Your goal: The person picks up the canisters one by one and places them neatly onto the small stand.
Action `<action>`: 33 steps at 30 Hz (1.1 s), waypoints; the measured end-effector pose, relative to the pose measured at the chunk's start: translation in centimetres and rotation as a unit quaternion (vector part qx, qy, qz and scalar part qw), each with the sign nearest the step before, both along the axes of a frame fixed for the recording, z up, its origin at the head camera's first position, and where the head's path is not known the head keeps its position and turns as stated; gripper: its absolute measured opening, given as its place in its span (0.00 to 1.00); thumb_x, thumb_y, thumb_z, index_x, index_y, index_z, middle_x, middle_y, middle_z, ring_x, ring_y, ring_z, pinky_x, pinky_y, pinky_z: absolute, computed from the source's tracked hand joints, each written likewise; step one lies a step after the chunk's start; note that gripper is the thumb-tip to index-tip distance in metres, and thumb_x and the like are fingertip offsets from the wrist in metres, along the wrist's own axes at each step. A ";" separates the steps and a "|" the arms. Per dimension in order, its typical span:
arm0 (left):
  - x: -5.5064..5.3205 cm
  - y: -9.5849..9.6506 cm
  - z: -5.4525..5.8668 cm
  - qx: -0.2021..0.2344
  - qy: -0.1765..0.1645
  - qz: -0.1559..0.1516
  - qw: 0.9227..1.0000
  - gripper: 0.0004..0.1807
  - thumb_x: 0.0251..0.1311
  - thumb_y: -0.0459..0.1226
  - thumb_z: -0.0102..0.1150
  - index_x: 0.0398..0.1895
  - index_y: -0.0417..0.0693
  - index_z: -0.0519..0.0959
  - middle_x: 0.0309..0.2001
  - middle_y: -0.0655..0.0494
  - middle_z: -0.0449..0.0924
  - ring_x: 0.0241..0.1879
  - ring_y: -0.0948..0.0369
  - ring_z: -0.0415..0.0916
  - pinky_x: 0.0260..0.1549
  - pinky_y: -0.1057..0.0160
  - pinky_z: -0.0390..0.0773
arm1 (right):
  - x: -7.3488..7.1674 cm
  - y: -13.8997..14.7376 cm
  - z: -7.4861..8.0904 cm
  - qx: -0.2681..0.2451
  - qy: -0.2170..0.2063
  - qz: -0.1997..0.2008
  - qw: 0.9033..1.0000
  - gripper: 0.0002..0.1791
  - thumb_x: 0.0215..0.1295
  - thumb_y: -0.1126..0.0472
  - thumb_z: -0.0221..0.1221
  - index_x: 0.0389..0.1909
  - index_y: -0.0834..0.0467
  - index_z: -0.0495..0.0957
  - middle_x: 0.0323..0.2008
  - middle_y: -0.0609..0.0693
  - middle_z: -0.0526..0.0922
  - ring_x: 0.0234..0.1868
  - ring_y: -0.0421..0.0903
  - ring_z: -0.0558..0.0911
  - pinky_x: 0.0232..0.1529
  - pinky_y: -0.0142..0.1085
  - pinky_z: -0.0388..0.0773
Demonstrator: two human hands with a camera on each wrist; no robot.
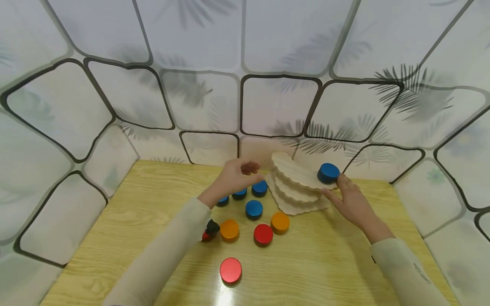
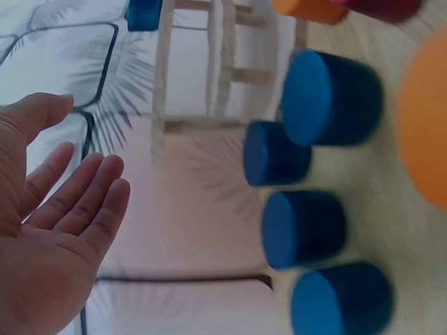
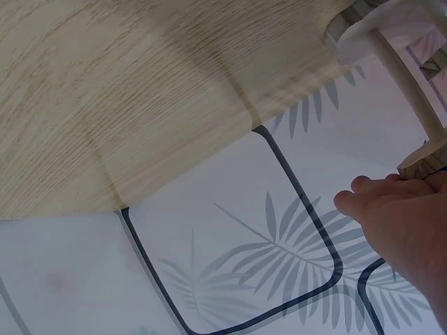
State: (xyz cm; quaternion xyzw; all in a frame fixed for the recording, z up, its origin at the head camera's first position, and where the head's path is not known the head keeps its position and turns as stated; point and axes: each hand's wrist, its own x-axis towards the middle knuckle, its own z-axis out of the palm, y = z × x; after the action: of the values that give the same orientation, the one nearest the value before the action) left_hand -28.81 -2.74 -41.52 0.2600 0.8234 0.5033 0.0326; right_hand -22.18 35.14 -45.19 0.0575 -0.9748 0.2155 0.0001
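A pale wooden three-tier stand (image 1: 294,170) with scalloped edges stands at the back right. One blue round block (image 1: 328,173) sits on the right end of its top tier. My right hand (image 1: 354,204) holds that end of the tier, thumb at the front edge and fingers right beside the block. In the right wrist view, the fingers (image 3: 391,192) meet the wooden edge. My left hand (image 1: 239,174) hovers left of the stand, its fingers loosely bent and nothing in them. Several blue blocks (image 2: 304,229) stand on the table below it, one partly hidden by the wrist.
Two orange round blocks (image 1: 229,230) and two red ones (image 1: 231,270) lie on the wooden table (image 1: 306,267) in front. A small black and red object (image 1: 209,230) is partly covered by the left sleeve. A patterned wall (image 1: 275,106) rises behind and at both sides.
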 end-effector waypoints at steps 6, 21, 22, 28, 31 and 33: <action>0.7 -3.6 -1.8 0.008 -0.013 0.033 0.999 0.22 0.65 0.42 0.72 0.60 0.46 0.83 0.57 0.48 0.87 0.57 0.51 0.85 0.62 0.51 0.83 | 0.1 0.0 0.1 0.004 0.000 0.001 1.000 0.54 0.80 0.34 0.48 0.82 0.73 0.42 0.80 0.78 0.47 0.80 0.78 0.50 0.76 0.73 0.51; 1.6 -9.4 -4.7 0.003 -0.045 0.063 0.997 0.27 0.66 0.41 0.72 0.66 0.42 0.80 0.63 0.42 0.83 0.62 0.41 0.81 0.66 0.44 0.79 | -0.1 0.1 -0.3 0.004 0.010 0.004 1.000 0.53 0.81 0.35 0.49 0.82 0.73 0.42 0.80 0.79 0.47 0.80 0.78 0.50 0.76 0.72 0.50; 1.7 -9.7 -4.9 0.001 -0.049 0.063 0.997 0.27 0.66 0.41 0.72 0.66 0.43 0.79 0.64 0.42 0.83 0.62 0.42 0.80 0.66 0.44 0.79 | -0.1 0.0 -0.2 0.004 0.008 0.004 1.000 0.53 0.81 0.35 0.49 0.82 0.73 0.42 0.80 0.78 0.46 0.80 0.78 0.50 0.77 0.72 0.50; 1.8 -10.9 -6.1 -0.007 -0.068 0.062 0.996 0.30 0.67 0.41 0.72 0.70 0.43 0.77 0.68 0.39 0.79 0.65 0.43 0.79 0.67 0.43 0.78 | 0.0 0.0 -0.2 0.002 0.004 0.002 1.000 0.53 0.81 0.35 0.49 0.82 0.74 0.42 0.80 0.79 0.46 0.80 0.78 0.49 0.77 0.72 0.50; 1.9 -11.2 -6.5 -0.005 -0.079 0.062 0.995 0.31 0.67 0.41 0.72 0.70 0.43 0.76 0.69 0.37 0.77 0.66 0.43 0.78 0.68 0.43 0.77 | 0.0 0.0 -0.2 0.003 0.006 0.001 1.000 0.53 0.81 0.35 0.49 0.81 0.74 0.43 0.80 0.79 0.46 0.80 0.78 0.50 0.77 0.71 0.49; 1.9 -11.3 -6.7 -0.002 -0.084 0.064 0.994 0.31 0.66 0.41 0.72 0.71 0.43 0.76 0.69 0.37 0.77 0.66 0.43 0.78 0.69 0.43 0.77 | -0.1 0.0 -0.2 0.003 0.006 0.000 1.000 0.53 0.81 0.34 0.49 0.81 0.74 0.43 0.80 0.79 0.46 0.80 0.78 0.50 0.78 0.71 0.49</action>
State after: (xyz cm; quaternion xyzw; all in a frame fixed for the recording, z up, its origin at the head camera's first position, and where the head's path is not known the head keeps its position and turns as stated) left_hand -26.90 -14.09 -48.20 0.1636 0.8338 0.5225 0.0706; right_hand -22.27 35.12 -45.42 0.0591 -0.9754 0.2123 0.0052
